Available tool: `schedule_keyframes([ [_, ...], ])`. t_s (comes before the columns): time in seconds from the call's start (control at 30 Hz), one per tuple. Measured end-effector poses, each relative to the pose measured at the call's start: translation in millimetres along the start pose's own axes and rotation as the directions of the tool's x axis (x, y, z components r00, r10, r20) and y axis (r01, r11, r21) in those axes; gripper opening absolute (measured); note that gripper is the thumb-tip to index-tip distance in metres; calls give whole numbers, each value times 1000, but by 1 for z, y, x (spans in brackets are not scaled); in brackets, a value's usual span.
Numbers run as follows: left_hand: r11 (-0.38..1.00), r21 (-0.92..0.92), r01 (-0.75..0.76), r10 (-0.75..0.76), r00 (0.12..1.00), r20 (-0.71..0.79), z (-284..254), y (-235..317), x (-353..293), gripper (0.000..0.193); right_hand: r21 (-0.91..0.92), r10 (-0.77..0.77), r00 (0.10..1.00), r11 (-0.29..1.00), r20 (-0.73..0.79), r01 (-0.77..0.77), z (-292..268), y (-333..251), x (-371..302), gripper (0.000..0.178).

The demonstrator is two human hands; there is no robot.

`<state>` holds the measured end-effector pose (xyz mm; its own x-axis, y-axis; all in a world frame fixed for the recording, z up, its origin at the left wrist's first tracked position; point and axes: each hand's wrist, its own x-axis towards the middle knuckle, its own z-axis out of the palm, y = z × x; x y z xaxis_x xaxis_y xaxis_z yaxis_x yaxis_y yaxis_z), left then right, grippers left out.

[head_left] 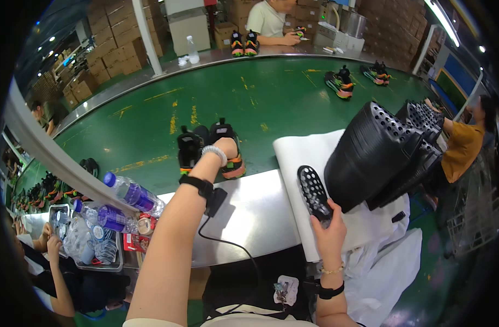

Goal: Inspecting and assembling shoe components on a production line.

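Observation:
My right hand (329, 222) grips a black insole (313, 188) dotted with rows of holes, holding it by its lower end above a white cloth (301, 158). Beside it lean tall nested stacks of similar black insoles (364, 150). My left hand (225, 147) reaches to the right-hand shoe (233, 167) of a black pair with orange and green soles. Its fingers are out of sight at the shoe's opening. The left-hand shoe (189, 150) stands close beside it, toes pointing the same way.
Purple-labelled bottles (135, 196) and a clear tray (119, 256) of small items sit at left, by a white post (59, 152). More shoes (339, 84) rest on the green belt (206, 92). People work across the belt and at both sides. A black cable hangs from my left wrist.

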<state>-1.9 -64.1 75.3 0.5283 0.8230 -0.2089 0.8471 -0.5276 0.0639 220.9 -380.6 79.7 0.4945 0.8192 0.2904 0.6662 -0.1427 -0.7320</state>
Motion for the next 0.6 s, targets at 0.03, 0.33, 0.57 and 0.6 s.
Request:
schedule_keyframes([
  [0.03,995,15,99,-99,995,9,14,-33,13,22,47,-2,1000,999,22,1,4,-8,-1,51],
  [0.33,993,-13,120,-114,966,233,44,-52,38,36,6,-43,998,999,56,43,-4,4,3,58],
  [0.57,974,186,132,-192,914,357,43,-26,19,42,-18,-32,999,999,1,32,-3,9,-2,56],
  [0.6,975,178,135,-192,913,360,38,-37,8,41,-22,-39,999,999,8,39,-1,8,-1,56],
])
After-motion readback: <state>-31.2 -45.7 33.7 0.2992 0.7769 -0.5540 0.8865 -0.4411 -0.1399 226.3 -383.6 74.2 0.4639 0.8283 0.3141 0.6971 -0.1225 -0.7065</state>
